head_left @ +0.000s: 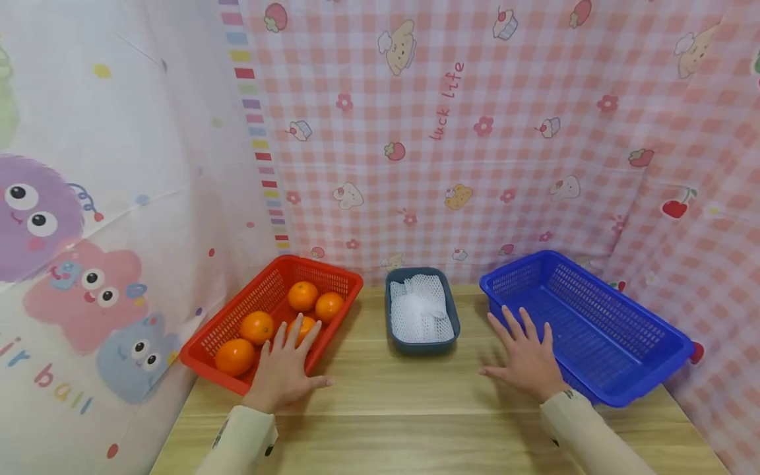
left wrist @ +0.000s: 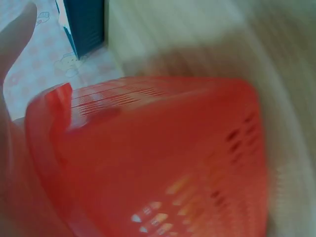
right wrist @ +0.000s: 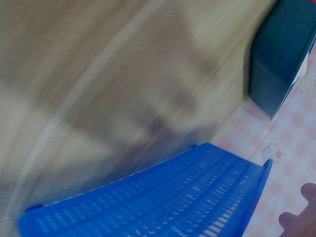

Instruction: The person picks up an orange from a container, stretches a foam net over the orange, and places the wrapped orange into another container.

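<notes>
My left hand [head_left: 284, 371] is over the near side of a red plastic basket [head_left: 208, 340], its fingers spread and straight. Several oranges [head_left: 234, 357] lie inside that basket; one is partly hidden behind the fingers. My right hand [head_left: 528, 359], fingers also spread, hovers beside the left edge of a blue plastic basket [head_left: 594, 330], whose inside shows only its bare bottom. In the left wrist view the red basket's wall [left wrist: 148, 148] fills the middle. Fingertips of the right hand [right wrist: 301, 212] show at the right wrist view's lower right corner, near the blue basket [right wrist: 163, 197].
Between the two baskets, at the back, stands a small dark teal basket [head_left: 423, 348] holding white foam netting [head_left: 418, 307]. All stand on a wooden table [head_left: 410, 402]. A pink checked cloth [head_left: 451, 165] hangs behind, and a white printed cloth [head_left: 160, 231] at the left.
</notes>
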The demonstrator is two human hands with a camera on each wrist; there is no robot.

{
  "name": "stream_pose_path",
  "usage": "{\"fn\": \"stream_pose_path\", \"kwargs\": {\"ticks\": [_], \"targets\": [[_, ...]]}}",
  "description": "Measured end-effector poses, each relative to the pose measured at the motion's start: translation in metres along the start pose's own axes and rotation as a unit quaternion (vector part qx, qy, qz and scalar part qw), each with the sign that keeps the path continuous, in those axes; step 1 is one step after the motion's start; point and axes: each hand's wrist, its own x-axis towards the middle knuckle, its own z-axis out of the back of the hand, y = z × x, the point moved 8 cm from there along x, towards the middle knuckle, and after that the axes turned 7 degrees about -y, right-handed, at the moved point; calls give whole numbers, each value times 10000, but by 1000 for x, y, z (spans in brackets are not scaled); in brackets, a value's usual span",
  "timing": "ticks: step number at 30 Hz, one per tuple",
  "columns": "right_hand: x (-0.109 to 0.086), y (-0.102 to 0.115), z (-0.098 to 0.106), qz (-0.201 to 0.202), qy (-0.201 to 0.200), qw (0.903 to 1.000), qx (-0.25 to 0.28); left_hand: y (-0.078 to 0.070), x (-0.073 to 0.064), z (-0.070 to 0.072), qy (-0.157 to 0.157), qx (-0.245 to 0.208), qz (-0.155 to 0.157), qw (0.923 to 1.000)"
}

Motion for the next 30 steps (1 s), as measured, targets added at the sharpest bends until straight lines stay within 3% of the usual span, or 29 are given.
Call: {"fn": "stream_pose_path", "kwargs": {"ticks": [11,16,25,30], "targets": [[-21,-26,5,-686,433,9967,43,2,-29,-1,-391,-121,-24,9992],[-25,-33,11,-692,358,9969,106,4,-38,1,-550,-299,76,9980],[-37,-58,13,-955,454,9936,399,6,-44,-2,-738,-404,52,9964],[-37,-61,20,-904,227,9940,569,6,-44,-4,-819,-369,0,9960]]}}
